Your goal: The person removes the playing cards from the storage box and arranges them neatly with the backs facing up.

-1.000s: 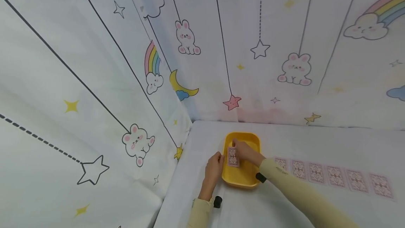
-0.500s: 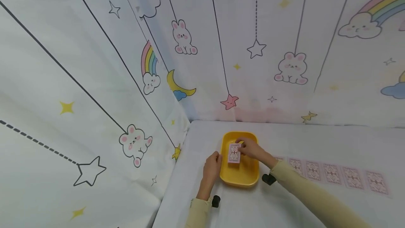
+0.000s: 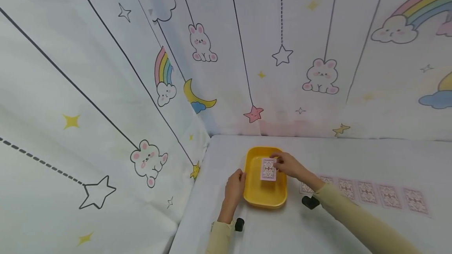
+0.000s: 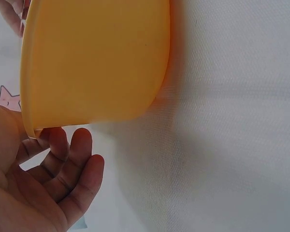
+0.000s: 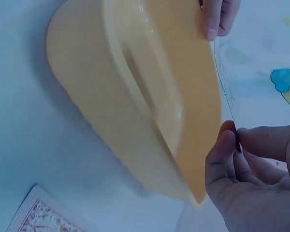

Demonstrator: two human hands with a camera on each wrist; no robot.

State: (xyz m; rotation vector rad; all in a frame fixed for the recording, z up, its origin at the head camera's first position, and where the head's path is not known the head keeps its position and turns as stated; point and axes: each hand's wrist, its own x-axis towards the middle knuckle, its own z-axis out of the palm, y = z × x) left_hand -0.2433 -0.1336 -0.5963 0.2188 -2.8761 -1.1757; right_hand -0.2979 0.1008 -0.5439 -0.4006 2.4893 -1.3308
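My right hand (image 3: pixel 291 167) pinches a pink-and-white patterned playing card (image 3: pixel 268 169) between thumb and fingers, over a yellow plastic tray (image 3: pixel 265 195). The card's back faces up in the head view. From the right wrist, the card (image 5: pixel 224 79) shows nearly edge-on, with the right hand (image 5: pixel 258 164) at its end. On the tray's left side, my left hand (image 3: pixel 234 186) holds the rim. In the left wrist view that hand (image 4: pixel 53 179) has its curled fingers under the rim of the tray (image 4: pixel 96 63).
A row of several matching cards (image 3: pixel 367 192) lies back up on the white table to the right, partly behind the right sleeve (image 3: pixel 353 211). Black wrist devices (image 3: pixel 310 202) sit on both arms. A white curtain (image 3: pixel 226 50) with cartoon prints closes off the left and back.
My right hand has carried the card to the right across the tray and slightly away from me. The left hand stays at the tray's rim. The head view has shifted a little.
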